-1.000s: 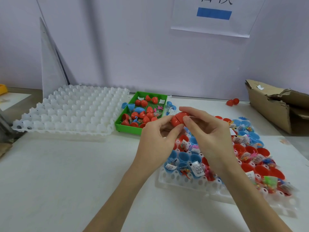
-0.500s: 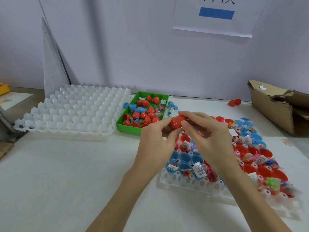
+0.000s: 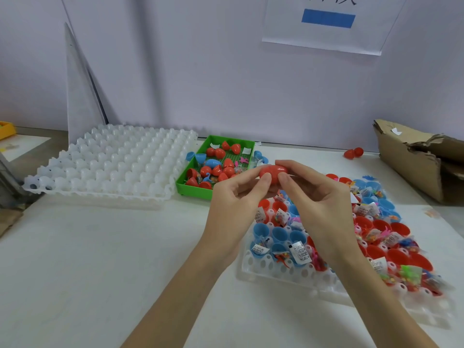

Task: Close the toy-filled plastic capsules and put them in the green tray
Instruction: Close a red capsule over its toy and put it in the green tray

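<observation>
Found no fully readable text. Saw a white paper sign (image 3: pixel 326 23) on the wall with dark characters cut off at the top edge, above a solid blue bar (image 3: pixel 328 18). Noted small printed labels (image 3: pixel 298 252) on the toy packets, too small to read.

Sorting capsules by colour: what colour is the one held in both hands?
Red. The capsule, pinched between both hands, shows best in the head view.

Empty cell tray (image 3: pixel 110 164): left on worktop (image 3: pixel 100 259)
Bin (image 3: pixel 193 189): just right of it
Filled cell tray (image 3: pixel 276 268): right, nearer
Carton (image 3: pixel 411 159): far right
</observation>
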